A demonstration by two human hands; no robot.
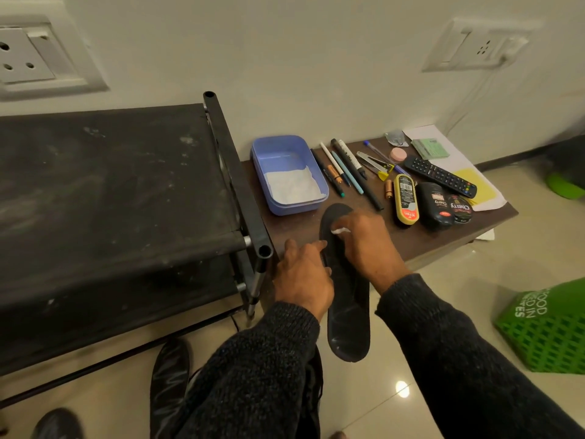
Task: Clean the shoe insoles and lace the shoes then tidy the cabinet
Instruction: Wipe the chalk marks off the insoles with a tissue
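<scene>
A long black insole (348, 321) lies with its toe end on the low brown table (421, 239) and its heel end hanging out over the floor. My left hand (302, 274) grips its left edge near the middle. My right hand (367, 242) pinches a small white wipe (338, 231) and presses it onto the insole's toe half. Black shoes (169, 384) stand on the floor under my left arm, partly hidden by the sleeve.
A black fabric shoe rack (110, 201) stands on the left. On the table are a blue box (288, 172) holding white tissue, several pens (345, 169), polish containers (433, 204) and a remote (440, 175). A green basket (550, 331) sits on the floor at the right.
</scene>
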